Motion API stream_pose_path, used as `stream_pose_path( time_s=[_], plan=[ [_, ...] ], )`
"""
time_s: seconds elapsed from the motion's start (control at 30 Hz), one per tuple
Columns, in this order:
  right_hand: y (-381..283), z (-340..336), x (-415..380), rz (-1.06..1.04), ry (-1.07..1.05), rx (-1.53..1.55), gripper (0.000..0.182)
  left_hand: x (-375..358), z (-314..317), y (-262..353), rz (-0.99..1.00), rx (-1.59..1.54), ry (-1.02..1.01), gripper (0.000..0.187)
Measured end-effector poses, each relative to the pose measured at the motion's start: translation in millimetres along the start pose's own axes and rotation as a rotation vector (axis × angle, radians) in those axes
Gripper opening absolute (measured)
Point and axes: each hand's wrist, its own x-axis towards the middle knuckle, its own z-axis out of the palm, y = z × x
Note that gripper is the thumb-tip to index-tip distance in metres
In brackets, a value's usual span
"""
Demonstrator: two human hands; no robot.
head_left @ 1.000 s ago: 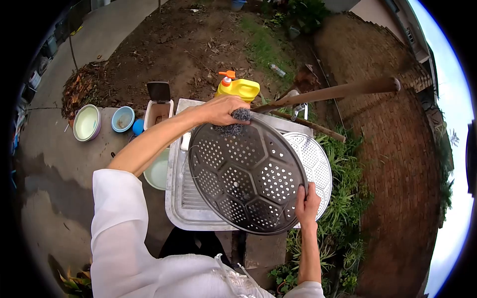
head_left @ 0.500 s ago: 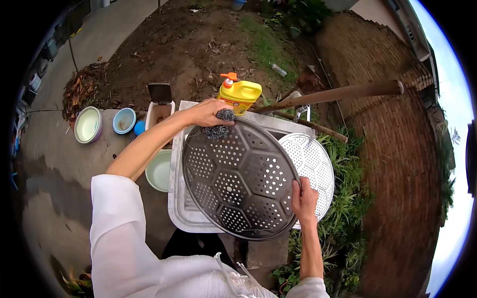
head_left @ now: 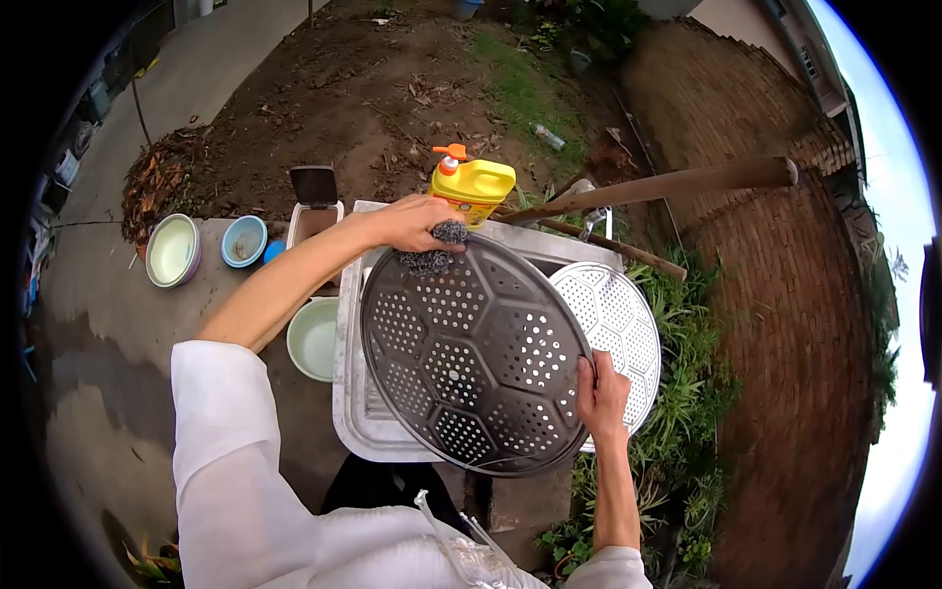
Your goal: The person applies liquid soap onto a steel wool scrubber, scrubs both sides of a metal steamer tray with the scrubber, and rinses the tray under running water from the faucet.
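Note:
A round perforated metal steamer rack (head_left: 461, 358), dark and patterned with hexagons, is held tilted over the sink (head_left: 345, 393). My right hand (head_left: 602, 395) grips its right rim, thumb on the upper face. At the rack's upper left edge, my left hand (head_left: 420, 224) is closed on a grey steel wool scrubber (head_left: 429, 259), pressed against the metal. Behind the dark rack, a second, brighter perforated steamer rack (head_left: 623, 339) rests on the sink's right side. Just beyond my left hand stands a yellow detergent jug (head_left: 481, 187) with an orange pump.
A tap (head_left: 597, 224) and a thick wooden pole (head_left: 677, 187) are at the sink's far right. On the left are a pale green basin (head_left: 314, 339), a lidded bin (head_left: 316, 221), a blue basin (head_left: 244, 240) and another tub (head_left: 173, 250). Plants (head_left: 677, 393) grow on the right.
My left hand and the scrubber have shifted very slightly along the rack's upper edge, and the left elbow has moved a little outward. The right hand keeps its grip.

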Motion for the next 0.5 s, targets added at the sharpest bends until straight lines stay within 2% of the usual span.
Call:
stream_pose_path(
  time_s=[0.03, 0.1, 0.13, 0.17, 0.2, 0.27, 0.33, 0.43, 0.47, 0.5],
  plan=[
    [1.1, 2.3, 1.1, -0.005, 0.002, 0.027, 0.009, 10.4, -12.1, 15.2, 0.011, 0.001, -0.009, 0.029],
    [-8.3, 0.6, 9.6, -0.027, -0.053, 0.050, 0.009, 34.7, -27.2, 52.3, 0.146, 0.006, -0.184, 0.028],
    [-12.8, 2.8, 15.3, -0.023, -0.068, 0.059, 0.009, 56.7, -19.4, 77.4, 0.349, 0.007, -0.167, 0.024],
    [-17.6, 6.5, 23.9, -0.075, -0.089, 0.041, 0.009, 73.2, -7.2, 112.2, 0.466, 0.194, -0.188, 0.020],
    [-19.6, 7.8, 31.8, -0.140, -0.109, 0.020, 0.009, 82.2, -0.7, 152.0, 0.496, 0.374, -0.302, 0.020],
    [-11.2, 3.5, 22.6, -0.137, -0.129, 0.005, 0.010, 84.5, -2.3, 154.0, 0.513, 0.419, -0.284, 0.022],
    [-14.2, -1.0, 10.9, -0.057, -0.083, 0.009, 0.011, 77.8, -7.5, 114.5, 0.379, 0.220, -0.280, 0.025],
    [-3.9, -1.3, -7.9, -0.028, -0.008, 0.027, 0.010, 16.8, -17.5, 21.5, -0.006, -0.087, -0.209, 0.035],
    [-2.4, -1.8, -9.9, -0.040, 0.037, 0.005, 0.009, 1.0, -12.0, 0.6, -0.149, -0.150, -0.187, 0.037],
    [-3.3, -2.4, -10.0, -0.002, 0.013, 0.032, 0.009, -8.3, -9.0, 0.7, -0.189, -0.167, -0.097, 0.038]
  ],
)
